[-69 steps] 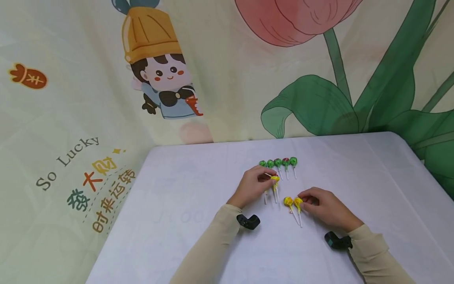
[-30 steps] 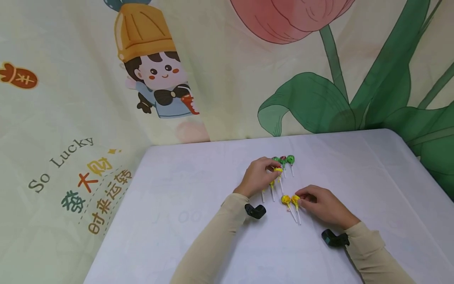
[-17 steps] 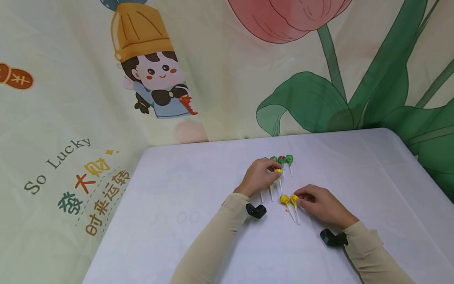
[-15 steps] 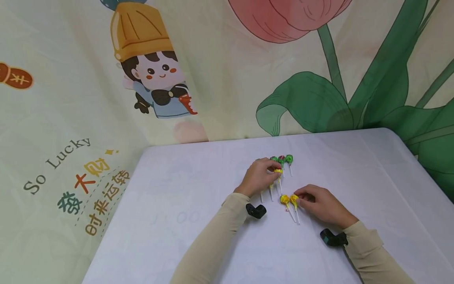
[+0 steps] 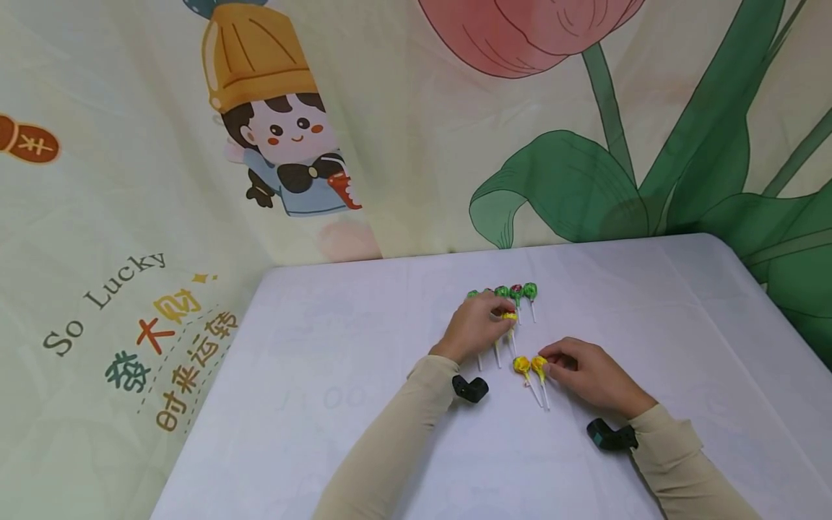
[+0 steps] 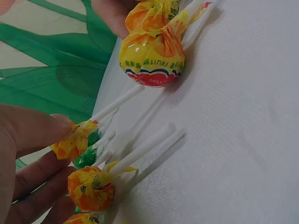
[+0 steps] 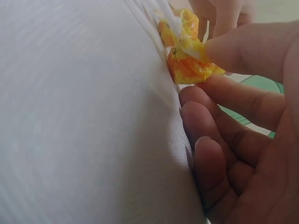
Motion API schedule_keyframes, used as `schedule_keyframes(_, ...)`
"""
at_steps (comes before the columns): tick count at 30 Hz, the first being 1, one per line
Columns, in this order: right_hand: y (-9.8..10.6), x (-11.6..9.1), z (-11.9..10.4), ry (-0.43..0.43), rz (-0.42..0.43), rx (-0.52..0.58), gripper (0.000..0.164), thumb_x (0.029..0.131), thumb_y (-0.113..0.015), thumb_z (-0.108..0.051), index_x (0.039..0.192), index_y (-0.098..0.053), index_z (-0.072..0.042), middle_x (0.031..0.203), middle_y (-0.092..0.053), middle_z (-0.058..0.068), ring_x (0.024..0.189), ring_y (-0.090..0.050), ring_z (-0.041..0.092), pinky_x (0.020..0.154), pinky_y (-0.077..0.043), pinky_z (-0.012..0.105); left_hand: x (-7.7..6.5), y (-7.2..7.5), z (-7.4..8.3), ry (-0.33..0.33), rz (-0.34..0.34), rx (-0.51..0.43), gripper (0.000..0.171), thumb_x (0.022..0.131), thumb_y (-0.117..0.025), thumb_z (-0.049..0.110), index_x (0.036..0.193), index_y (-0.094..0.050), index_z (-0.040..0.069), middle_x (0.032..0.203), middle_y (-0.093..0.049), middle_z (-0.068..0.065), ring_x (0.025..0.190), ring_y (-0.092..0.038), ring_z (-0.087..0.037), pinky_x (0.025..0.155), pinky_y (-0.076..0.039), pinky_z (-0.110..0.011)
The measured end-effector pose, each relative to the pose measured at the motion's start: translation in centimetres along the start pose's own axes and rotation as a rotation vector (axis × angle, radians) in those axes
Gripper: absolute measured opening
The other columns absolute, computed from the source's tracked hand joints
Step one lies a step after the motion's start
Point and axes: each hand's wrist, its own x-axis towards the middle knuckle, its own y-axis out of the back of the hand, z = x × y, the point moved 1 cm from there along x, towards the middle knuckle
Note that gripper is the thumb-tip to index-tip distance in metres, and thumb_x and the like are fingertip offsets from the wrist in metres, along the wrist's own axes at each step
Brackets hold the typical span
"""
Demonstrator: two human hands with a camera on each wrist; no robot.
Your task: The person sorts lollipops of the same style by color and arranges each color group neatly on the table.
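In the head view my left hand [image 5: 473, 328] pinches a yellow-wrapped lollipop [image 5: 510, 315] between thumb and fingertips, its white stick pointing toward me. Close beside it in the left wrist view lies another yellow lollipop [image 6: 91, 189], with part of a third at the lower edge. Lower right of that, my right hand [image 5: 594, 375] holds the wrapper of a yellow lollipop [image 7: 189, 65] between thumb and forefinger, its other fingers resting on the cloth. A further yellow lollipop [image 5: 522, 365] lies against its left side. My left hand partly hides the lollipops beneath it.
Behind my left hand runs a row of several green-wrapped lollipops, the rightmost green lollipop [image 5: 530, 290] fully showing. A white cloth covers the table [image 5: 312, 375]. A printed curtain [image 5: 416, 144] hangs along its back edge.
Over the last two seconds my left hand has moved a yellow lollipop away from me and rightward, beside the other yellow ones. Just now it dips slightly, uncovering green tops. My right hand stays put.
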Motion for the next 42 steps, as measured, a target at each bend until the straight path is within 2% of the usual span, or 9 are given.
schedule_keyframes(5,0.05,0.03,0.03,-0.003,-0.012,0.002,0.021,0.096,-0.068,-0.019,0.115,-0.07,-0.013,0.096,-0.061,-0.005,0.084,-0.054,0.016,0.071,-0.048,0.029,-0.08,-0.14,0.09,-0.004,-0.013,0.011,0.021,0.092,-0.074,0.023,0.112,-0.076,0.018,0.098,-0.063,0.011,0.093,-0.059,-0.006,0.079,-0.048,-0.02)
schedule_keyframes(12,0.12,0.09,0.07,-0.004,-0.021,0.002,0.021,0.096,-0.067,-0.02,0.116,-0.07,-0.014,0.097,-0.061,-0.006,0.084,-0.054,0.016,0.072,-0.048,0.029,0.05,-0.13,0.32,-0.025,-0.035,0.086,0.021,0.093,-0.073,0.023,0.112,-0.075,0.017,0.098,-0.063,0.009,0.089,-0.056,-0.006,0.078,-0.047,-0.019)
schedule_keyframes(24,0.0,-0.02,0.08,-0.001,0.0,-0.002,0.02,0.096,-0.068,-0.019,0.115,-0.07,-0.014,0.097,-0.061,-0.006,0.084,-0.054,0.015,0.072,-0.048,0.029,0.06,-0.5,0.55,-0.008,-0.055,0.175,0.021,0.093,-0.073,0.028,0.112,-0.075,0.018,0.099,-0.063,0.008,0.085,-0.054,-0.006,0.077,-0.046,-0.02)
schedule_keyframes(42,0.11,0.01,0.01,0.006,-0.005,-0.011,0.02,0.097,-0.067,-0.021,0.115,-0.071,-0.015,0.095,-0.061,-0.006,0.084,-0.054,0.015,0.072,-0.047,0.029,-0.27,-0.49,0.81,-0.01,-0.086,0.268,0.024,0.096,-0.069,0.03,0.116,-0.075,0.019,0.108,-0.067,0.007,0.099,-0.059,-0.008,0.09,-0.049,-0.025)
